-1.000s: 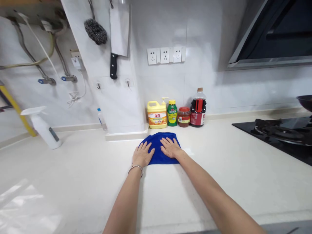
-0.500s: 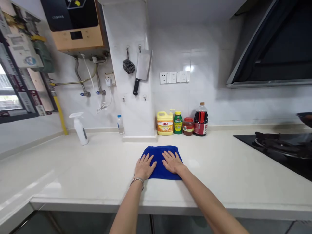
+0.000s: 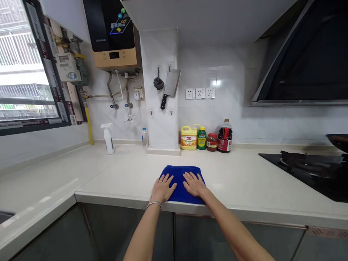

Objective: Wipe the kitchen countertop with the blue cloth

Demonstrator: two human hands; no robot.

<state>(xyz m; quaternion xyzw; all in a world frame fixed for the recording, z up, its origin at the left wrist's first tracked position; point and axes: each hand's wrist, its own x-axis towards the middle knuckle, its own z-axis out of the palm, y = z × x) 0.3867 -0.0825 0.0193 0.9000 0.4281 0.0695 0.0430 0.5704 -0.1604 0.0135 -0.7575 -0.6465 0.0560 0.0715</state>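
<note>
A blue cloth [image 3: 180, 194] lies spread on the white countertop [image 3: 239, 181], its lower edge close to the counter's front edge. My left hand [image 3: 162, 188] rests flat on the cloth's left side, fingers spread, with a silver bangle around the wrist. On the right side of the cloth, my right hand [image 3: 194, 184] also presses palm down with its fingers apart. Neither hand grips the cloth.
Against the back wall stand a yellow detergent jug [image 3: 188, 138], a green bottle [image 3: 201, 138], a red-lidded jar [image 3: 212, 142] and a dark sauce bottle [image 3: 225, 137]. A white spray bottle [image 3: 108, 139] is at left, a gas stove [image 3: 304, 166] at right. A cleaver [image 3: 171, 85] hangs above.
The view has shifted, showing more of the window and the cabinets below. Both hands and the cloth now sit nearer the counter's front edge, with the hands still flat on it.
</note>
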